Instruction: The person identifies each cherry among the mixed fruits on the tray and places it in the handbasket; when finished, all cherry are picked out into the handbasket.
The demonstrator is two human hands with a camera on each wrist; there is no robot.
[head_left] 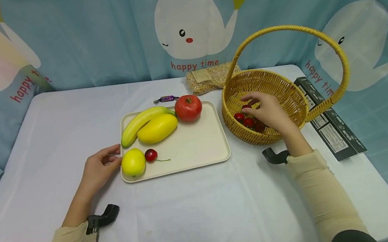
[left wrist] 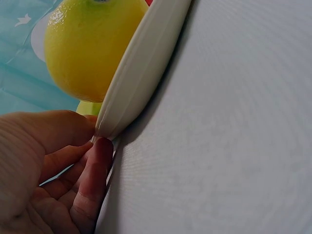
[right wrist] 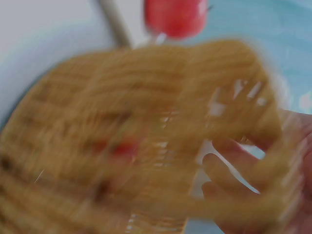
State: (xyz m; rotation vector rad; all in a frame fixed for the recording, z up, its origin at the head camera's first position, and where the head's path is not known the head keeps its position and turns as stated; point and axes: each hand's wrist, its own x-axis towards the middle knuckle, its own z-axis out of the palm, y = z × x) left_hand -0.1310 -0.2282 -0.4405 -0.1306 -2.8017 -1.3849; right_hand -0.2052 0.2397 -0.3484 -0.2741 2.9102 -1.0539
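In the head view my left hand (head_left: 100, 167) pinches the left rim of a cream tray (head_left: 197, 152); the left wrist view shows thumb above and a finger under the edge. On the tray lie a lemon (head_left: 133, 162), a stemmed cherry (head_left: 151, 155), a banana (head_left: 143, 120), a yellow mango-like fruit (head_left: 157, 128) and a tomato (head_left: 188, 108). My right hand (head_left: 266, 108) reaches into a wicker basket (head_left: 283, 87), fingers bent and apart above several cherries (head_left: 248, 122). Nothing shows firmly held there; the right wrist view is blurred.
A bag of corn kernels (head_left: 212, 78) lies behind the tray, with a purple wrapped candy (head_left: 166, 99) to its left. Right of the basket is a black box (head_left: 335, 133). The basket's tall handle (head_left: 343, 64) arches up behind my right hand.
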